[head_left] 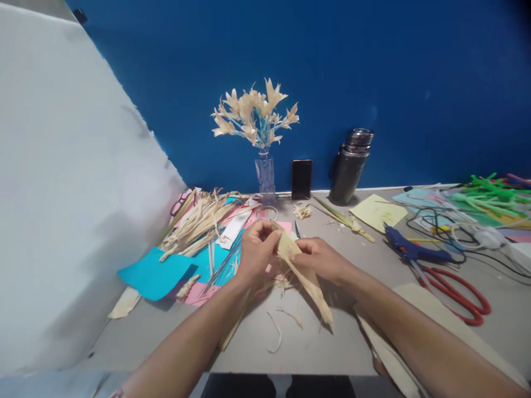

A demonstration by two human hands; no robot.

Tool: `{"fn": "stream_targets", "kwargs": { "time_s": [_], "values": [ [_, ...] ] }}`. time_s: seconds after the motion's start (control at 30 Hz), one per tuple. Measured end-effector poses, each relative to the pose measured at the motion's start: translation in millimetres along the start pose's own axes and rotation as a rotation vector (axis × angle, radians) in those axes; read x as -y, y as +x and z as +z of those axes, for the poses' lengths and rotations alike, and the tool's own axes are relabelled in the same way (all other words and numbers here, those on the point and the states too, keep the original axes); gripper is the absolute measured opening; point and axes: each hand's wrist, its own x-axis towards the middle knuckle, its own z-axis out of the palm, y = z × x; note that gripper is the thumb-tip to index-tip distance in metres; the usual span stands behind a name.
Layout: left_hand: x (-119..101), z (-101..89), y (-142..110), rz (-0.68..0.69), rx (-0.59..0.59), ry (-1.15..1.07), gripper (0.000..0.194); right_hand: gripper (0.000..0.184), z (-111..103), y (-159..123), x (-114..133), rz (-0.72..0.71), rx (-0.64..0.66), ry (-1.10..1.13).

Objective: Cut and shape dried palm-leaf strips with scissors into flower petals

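A long, pale dried corn husk [309,279] slants over the near part of the table, its pointed tip towards me on the right. My left hand [259,249] pinches its upper end between thumb and fingers. Just below, my right hand [318,258] grips the husk's right edge, with fingers partly hidden behind it. Curled husk scraps [279,334] lie on the table under the hands. Beyond my right hand a small metal blade tip [297,229] shows; the rest of that tool is hidden.
Husk strips [201,218] and blue paper [155,273] lie left. Behind stand husk flowers [251,110] in a clear bottle [265,177], a phone [301,179] and a dark flask [349,171]. Right are a blue glue gun [415,250], red-handled scissors [483,304] and green pipe cleaners [493,193].
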Motion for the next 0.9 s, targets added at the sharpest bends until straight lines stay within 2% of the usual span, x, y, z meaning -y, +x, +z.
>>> {"fn": "stream_targets", "kwargs": {
  "time_s": [0.1,0.2,0.27,0.3,0.4,0.47,0.53,0.6,0.7,0.8,0.9],
  "values": [
    [2,-5.2,7,-0.013,0.011,-0.011,0.018,0.010,-3,1,3,0.001,0.002,-0.057],
    [-4,-20.1,20,0.043,-0.050,0.068,0.019,0.016,-17,2,5,-0.013,-0.183,-0.238],
    [-13,-36.9,27,0.065,-0.108,0.135,0.018,0.018,-29,5,4,0.018,-0.273,-0.257],
    [-17,-46.3,29,0.028,-0.066,0.219,0.018,0.017,-33,6,3,0.038,-0.293,-0.243],
    [-27,-69.6,25,-0.119,0.199,0.487,0.018,0.019,-37,10,0,0.067,-0.283,-0.206],
    [-30,-73.3,15,-0.232,0.308,0.485,0.019,0.022,-32,10,-2,0.041,-0.251,-0.206],
    [-31,-65.3,2,-0.348,0.377,0.335,0.026,0.024,-22,7,-2,-0.027,-0.216,-0.210],
    [-29,-49.4,-11,-0.426,0.473,0.178,0.032,0.025,-11,3,-2,-0.129,-0.209,-0.206],
    [-23,-24.9,-22,-0.418,0.572,0.115,0.030,0.036,2,-4,0,-0.224,-0.257,-0.135],
    [-17,-11.4,-23,-0.401,0.562,-0.016,0.024,0.046,8,-8,2,-0.209,-0.294,-0.005],
    [-15,-7.1,-19,-0.459,0.517,-0.220,0.020,0.048,11,-8,3,-0.222,-0.288,0.070]
  ]
}}
